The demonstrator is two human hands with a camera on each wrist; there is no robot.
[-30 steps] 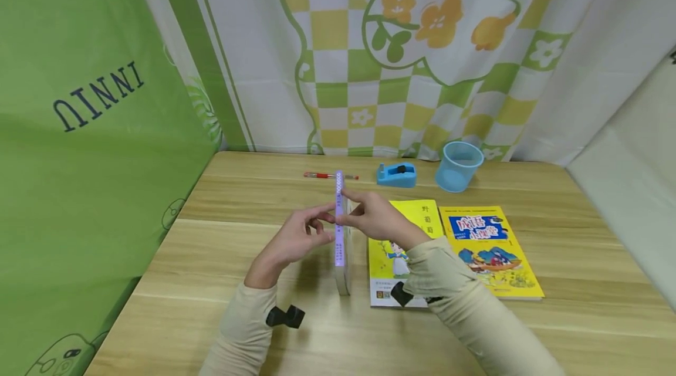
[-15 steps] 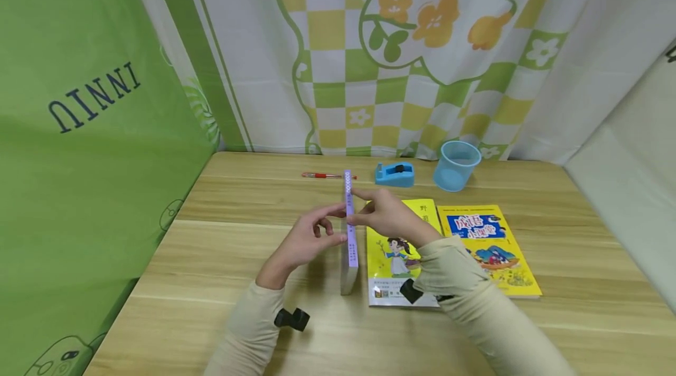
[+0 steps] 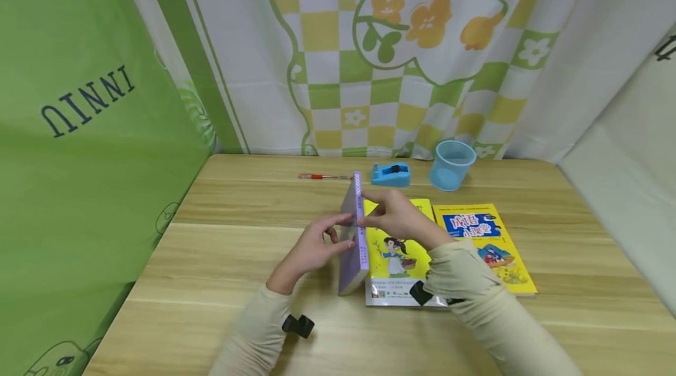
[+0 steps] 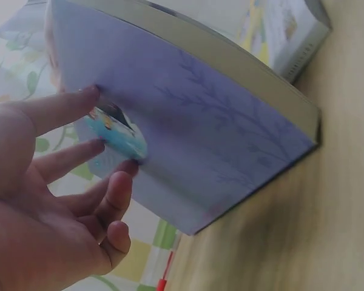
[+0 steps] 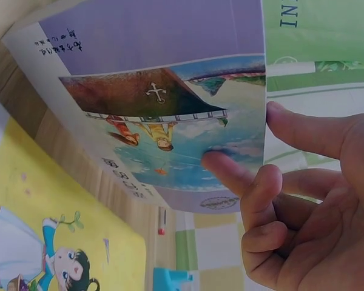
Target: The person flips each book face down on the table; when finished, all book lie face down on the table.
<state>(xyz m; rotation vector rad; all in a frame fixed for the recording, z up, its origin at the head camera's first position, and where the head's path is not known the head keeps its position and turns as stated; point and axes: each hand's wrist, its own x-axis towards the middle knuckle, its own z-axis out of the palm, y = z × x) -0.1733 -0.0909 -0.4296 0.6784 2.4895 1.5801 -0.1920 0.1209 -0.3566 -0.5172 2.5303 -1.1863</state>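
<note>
A purple book (image 3: 361,229) stands on edge on the table, spine upward, leaning right toward a yellow book (image 3: 392,256). My left hand (image 3: 313,247) touches its left cover with thumb and fingertips, as the left wrist view shows; the other fingers of that hand are bent. From the right, my right hand (image 3: 396,219) holds it near the spine, the thumb at the spine edge and a fingertip on the illustrated front cover (image 5: 158,115). The right hand's remaining fingers are curled toward the palm.
Another yellow book (image 3: 483,247) lies flat to the right. Behind are a red pen (image 3: 319,176), a blue tape dispenser (image 3: 391,175) and a blue translucent cup (image 3: 452,166). Patterned curtains (image 3: 338,83) border the wooden table (image 3: 222,282).
The purple book has shifted right and tipped rightward, so its left cover shows more. Both hands have moved right with it. The camera view has shifted slightly.
</note>
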